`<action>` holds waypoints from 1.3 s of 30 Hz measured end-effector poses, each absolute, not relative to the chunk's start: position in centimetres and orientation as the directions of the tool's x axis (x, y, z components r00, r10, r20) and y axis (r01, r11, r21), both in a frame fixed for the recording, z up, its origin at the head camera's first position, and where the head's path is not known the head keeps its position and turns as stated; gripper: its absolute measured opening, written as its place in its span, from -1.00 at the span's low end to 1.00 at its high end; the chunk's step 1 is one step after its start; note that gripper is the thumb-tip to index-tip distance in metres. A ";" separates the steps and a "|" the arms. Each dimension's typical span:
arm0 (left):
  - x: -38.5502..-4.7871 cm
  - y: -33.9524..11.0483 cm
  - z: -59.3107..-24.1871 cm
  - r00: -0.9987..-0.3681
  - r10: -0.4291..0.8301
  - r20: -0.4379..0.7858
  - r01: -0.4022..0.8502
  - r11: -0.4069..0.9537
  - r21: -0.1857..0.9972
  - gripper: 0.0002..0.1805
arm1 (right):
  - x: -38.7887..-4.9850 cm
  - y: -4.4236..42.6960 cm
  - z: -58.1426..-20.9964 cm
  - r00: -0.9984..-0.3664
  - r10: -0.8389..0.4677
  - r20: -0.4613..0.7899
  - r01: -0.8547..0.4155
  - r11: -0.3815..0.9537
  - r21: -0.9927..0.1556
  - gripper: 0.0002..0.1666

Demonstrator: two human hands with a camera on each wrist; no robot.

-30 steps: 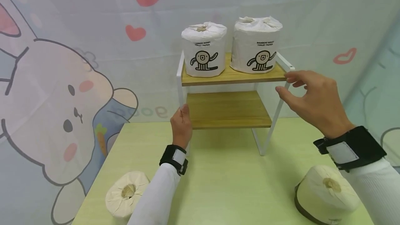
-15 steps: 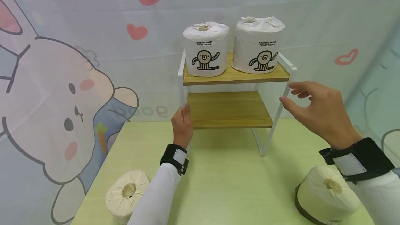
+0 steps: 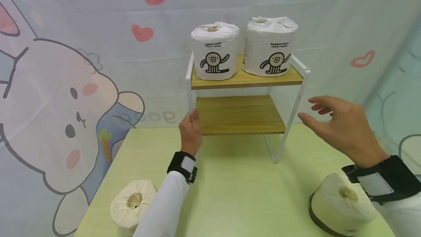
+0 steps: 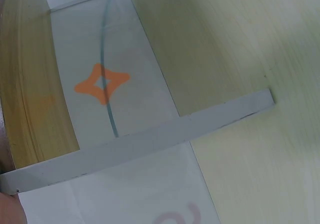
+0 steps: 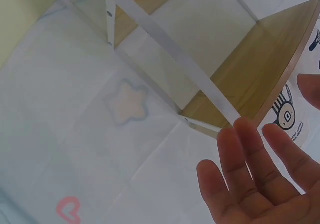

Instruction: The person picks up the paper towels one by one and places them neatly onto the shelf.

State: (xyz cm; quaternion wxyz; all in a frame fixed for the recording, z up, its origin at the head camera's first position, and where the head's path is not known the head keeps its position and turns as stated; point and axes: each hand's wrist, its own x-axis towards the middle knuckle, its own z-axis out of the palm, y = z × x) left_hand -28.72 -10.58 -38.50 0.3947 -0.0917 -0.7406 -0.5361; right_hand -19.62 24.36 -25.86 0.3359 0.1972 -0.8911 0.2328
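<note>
On the near part of the tabletop (image 3: 230, 193), a near left roll (image 3: 122, 213) and a near right roll (image 3: 332, 207) have their core holes facing up; the left sleeve (image 3: 164, 207) partly hides the first.

Farther in, the left hand (image 3: 190, 131) is clamped round the left front post of a white-framed rack (image 3: 241, 114). The right hand (image 3: 346, 129) hangs just beside the right front leg (image 3: 290, 120), thumb and fingers spread apart, holding nothing. The right wrist view shows its gently bent fingers (image 5: 232, 156) and, farther off, screw heads (image 5: 110, 14) on the frame, which the head view leaves out.

The rack stands upright on the far part of the tabletop, open front facing near, its two wooden shelves long from left to right. An upper left roll (image 3: 215, 54) and an upper right roll (image 3: 269, 50) stand apart on the top shelf, axes vertical, printed figures facing near.

Farthest is a cartoon backdrop (image 3: 171, 46); the left wrist view adds its orange star (image 4: 86, 87).
</note>
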 end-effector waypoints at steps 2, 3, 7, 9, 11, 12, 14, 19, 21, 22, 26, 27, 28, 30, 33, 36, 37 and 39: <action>-28.7 -10.6 -38.5 -0.670 -0.288 0.684 0.559 0.410 0.720 -0.44 | -19.5 24.5 -26.1 -0.711 -0.198 0.675 -0.496 0.821 -0.282 -0.50; -28.7 -10.6 -38.4 -0.671 -0.288 0.684 0.559 0.409 0.721 -0.44 | -19.4 24.6 -26.1 -0.718 -0.198 0.667 -0.490 0.825 -0.282 -0.50; -28.6 -10.6 -38.4 -0.674 -0.287 0.681 0.557 0.409 0.723 -0.43 | -19.3 24.8 -26.5 -0.733 -0.207 0.648 -0.482 0.830 -0.280 -0.51; -28.6 -10.6 -38.3 -0.676 -0.287 0.678 0.555 0.407 0.726 -0.44 | -19.2 25.0 -26.7 -0.740 -0.209 0.640 -0.479 0.832 -0.281 -0.51; -28.6 -10.6 -38.3 -0.678 -0.288 0.677 0.554 0.405 0.727 -0.44 | -19.1 25.1 -26.9 -0.750 -0.210 0.627 -0.471 0.835 -0.284 -0.50; -28.6 -10.6 -38.3 -0.678 -0.288 0.676 0.553 0.406 0.727 -0.44 | -19.0 25.2 -27.0 -0.754 -0.208 0.623 -0.466 0.837 -0.285 -0.50; -28.6 -10.6 -38.3 -0.678 -0.291 0.675 0.552 0.405 0.729 -0.44 | -18.9 25.3 -27.3 -0.764 -0.203 0.613 -0.456 0.842 -0.289 -0.49; -28.5 -10.6 -38.3 -0.680 -0.293 0.672 0.549 0.404 0.731 -0.42 | -18.7 25.6 -27.8 -0.773 -0.203 0.600 -0.447 0.847 -0.288 -0.49; -28.5 -10.6 -38.3 -0.681 -0.293 0.671 0.547 0.406 0.732 -0.42 | -18.6 25.6 -27.9 -0.776 -0.205 0.596 -0.445 0.848 -0.288 -0.49; -28.5 -10.6 -38.3 -0.682 -0.294 0.670 0.546 0.405 0.734 -0.42 | -18.6 25.7 -28.0 -0.779 -0.204 0.593 -0.442 0.849 -0.288 -0.49; -28.4 -10.5 -38.2 -0.702 -0.289 0.651 0.534 0.392 0.749 -0.44 | -18.5 25.8 -28.1 -0.796 -0.195 0.573 -0.425 0.854 -0.300 -0.47; -28.4 -10.6 -38.2 -0.707 -0.288 0.646 0.529 0.390 0.754 -0.45 | -18.5 25.8 -28.2 -0.800 -0.193 0.568 -0.421 0.855 -0.303 -0.46; -28.3 -10.5 -38.2 -0.711 -0.288 0.642 0.526 0.388 0.757 -0.46 | -18.5 25.8 -28.2 -0.803 -0.191 0.564 -0.417 0.856 -0.304 -0.46; -28.3 -10.5 -38.1 -0.717 -0.288 0.635 0.518 0.388 0.762 -0.47 | -18.3 25.8 -28.3 -0.808 -0.189 0.558 -0.412 0.858 -0.306 -0.46; -28.3 -10.5 -38.1 -0.717 -0.291 0.633 0.515 0.392 0.763 -0.48 | -18.2 25.8 -28.4 -0.807 -0.187 0.560 -0.411 0.859 -0.306 -0.46; -28.3 -10.5 -38.1 -0.719 -0.290 0.632 0.515 0.388 0.764 -0.49 | -18.1 26.0 -28.6 -0.803 -0.185 0.566 -0.413 0.858 -0.304 -0.45; -28.3 -10.5 -38.2 -0.718 -0.291 0.632 0.515 0.388 0.764 -0.49 | -18.1 26.1 -28.6 -0.802 -0.186 0.567 -0.414 0.858 -0.303 -0.45; -28.3 -10.5 -38.2 -0.720 -0.291 0.630 0.516 0.383 0.766 -0.49 | -18.0 26.2 -28.7 -0.805 -0.188 0.563 -0.412 0.860 -0.301 -0.45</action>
